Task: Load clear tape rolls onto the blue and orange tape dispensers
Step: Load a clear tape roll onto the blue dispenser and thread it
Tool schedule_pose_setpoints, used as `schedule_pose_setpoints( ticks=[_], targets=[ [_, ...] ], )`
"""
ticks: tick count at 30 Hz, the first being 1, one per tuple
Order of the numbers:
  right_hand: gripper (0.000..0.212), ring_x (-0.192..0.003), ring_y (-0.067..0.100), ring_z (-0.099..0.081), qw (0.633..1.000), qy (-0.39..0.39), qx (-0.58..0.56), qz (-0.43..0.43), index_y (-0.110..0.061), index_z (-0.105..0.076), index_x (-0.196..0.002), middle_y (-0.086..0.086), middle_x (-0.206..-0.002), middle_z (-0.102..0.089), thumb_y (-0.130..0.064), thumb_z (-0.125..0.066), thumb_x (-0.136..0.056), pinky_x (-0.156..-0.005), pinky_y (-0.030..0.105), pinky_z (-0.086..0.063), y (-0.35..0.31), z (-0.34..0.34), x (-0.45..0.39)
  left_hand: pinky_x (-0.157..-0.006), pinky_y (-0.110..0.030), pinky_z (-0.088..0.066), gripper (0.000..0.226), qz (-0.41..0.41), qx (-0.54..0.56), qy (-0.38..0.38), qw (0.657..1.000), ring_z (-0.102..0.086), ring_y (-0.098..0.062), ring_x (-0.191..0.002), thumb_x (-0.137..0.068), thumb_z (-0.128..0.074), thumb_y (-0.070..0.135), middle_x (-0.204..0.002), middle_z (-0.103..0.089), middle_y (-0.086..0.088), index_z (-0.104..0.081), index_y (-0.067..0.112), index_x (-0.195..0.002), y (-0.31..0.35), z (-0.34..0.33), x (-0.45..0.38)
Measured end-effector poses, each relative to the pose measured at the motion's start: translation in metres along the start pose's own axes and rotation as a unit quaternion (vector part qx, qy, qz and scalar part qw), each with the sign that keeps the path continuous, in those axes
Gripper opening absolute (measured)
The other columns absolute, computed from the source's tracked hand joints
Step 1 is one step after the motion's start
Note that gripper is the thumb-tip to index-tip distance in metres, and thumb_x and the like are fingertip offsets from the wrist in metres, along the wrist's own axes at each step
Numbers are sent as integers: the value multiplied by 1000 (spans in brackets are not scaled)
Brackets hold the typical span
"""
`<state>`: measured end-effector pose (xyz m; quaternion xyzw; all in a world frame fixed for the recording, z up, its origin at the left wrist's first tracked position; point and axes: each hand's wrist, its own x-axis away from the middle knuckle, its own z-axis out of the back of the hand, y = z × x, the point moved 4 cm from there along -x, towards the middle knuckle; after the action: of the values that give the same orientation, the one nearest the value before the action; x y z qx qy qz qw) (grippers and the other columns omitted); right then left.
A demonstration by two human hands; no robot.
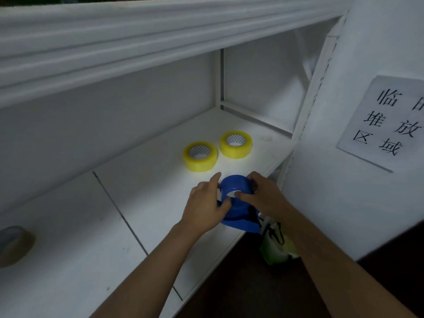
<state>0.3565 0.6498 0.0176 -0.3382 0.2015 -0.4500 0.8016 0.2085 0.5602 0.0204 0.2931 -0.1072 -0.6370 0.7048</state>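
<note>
Both your hands, left (pixel 207 206) and right (pixel 261 195), hold the blue dispenser (pixel 237 204); it could slip off the shelf (pixel 142 180) edge below your grip.

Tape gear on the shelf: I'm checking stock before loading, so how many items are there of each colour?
Yellow-tinted tape rolls: 2, near roll and far roll, lying flat side by side.
Blue tape dispenser: 1, gripped by the left hand and right hand.
Brownish tape roll: 1, at the left edge, blurred.
Total: 4
</note>
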Motion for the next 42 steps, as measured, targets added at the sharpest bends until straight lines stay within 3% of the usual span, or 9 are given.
schedule_pose_setpoints(
  ticks=[4,9,11,13,19,25,29,33,42],
  targets=[
    [40,-65,5,-49,999,-29,17,14,-14,-48,-92,-8,-74,-52,-44,-72,-81,-57,20,-37,11,12,-28,-100,-33,-44,61,35,43,-19,998,-48,-18,-126,-91,-57,36,-145,-43,1,-34,17,-145,2,-8,-31],
    [36,-68,7,-58,997,-55,-9,52,-22,-50,-90,-5,-82,-61,-44,-75,-78,-55,14,-43,30,23,-72,-77,-29,-48,34,114,98,-35,988,-61,-16,-93,-91,-55,30,-116,-62,1,-50,19,-123,8,-27,-75],
    [35,-70,13,-65,994,-82,-48,51,-25,-52,-89,-2,-85,-65,-43,-76,-73,-60,25,-53,44,27,-91,-75,-29,-47,31,144,99,-44,984,-61,-17,-91,-93,-51,27,-111,-63,0,-49,18,-122,11,-38,-92],
    [36,-75,18,-68,988,-114,-87,51,-27,-54,-90,1,-88,-67,-46,-77,-68,-64,38,-56,60,34,-113,-74,-30,-46,29,172,114,-45,977,-60,-19,-91,-95,-48,24,-109,-63,-2,-48,17,-123,17,-49,-112],
    [41,-75,12,-64,965,-214,-125,87,-21,-60,-98,-1,-89,-67,-45,-80,-72,-67,27,-50,97,70,-169,-77,-25,-47,31,251,165,-24,954,-58,-14,-96,-95,-45,17,-112,-60,2,-47,22,-125,44,-83,-165],
    [27,-80,1,-62,944,-260,-176,102,-26,-67,-97,-11,-92,-68,-50,-65,-85,-71,20,-47,110,71,-204,-87,-46,-56,44,345,212,16,914,-63,-17,-98,-85,-38,4,-104,-64,7,-56,34,-111,35,-91,-173],
    [23,-101,13,-55,975,-156,-40,152,-19,-63,-102,-6,-110,-61,-39,-60,-91,-86,27,-44,127,54,-234,-91,-43,-53,43,375,206,36,903,-60,-11,-100,-84,-37,1,-103,-64,7,-59,29,-108,22,-89,-169],
    [24,-117,25,-45,962,-129,55,234,-16,-61,-111,-1,-123,-53,-30,-59,-92,-97,29,-33,125,45,-248,-80,-33,-50,40,396,211,57,892,-61,-16,-94,-83,-39,0,-100,-67,3,-59,24,-109,6,-86,-169],
    [46,-140,16,-22,922,-183,206,270,-23,-49,-128,-7,-141,-39,-33,-60,-85,-107,37,-27,113,41,-271,-71,-36,-48,34,409,238,87,876,-58,-21,-81,-87,-41,3,-98,-67,-9,-59,21,-109,-5,-79,-178]
  ],
)
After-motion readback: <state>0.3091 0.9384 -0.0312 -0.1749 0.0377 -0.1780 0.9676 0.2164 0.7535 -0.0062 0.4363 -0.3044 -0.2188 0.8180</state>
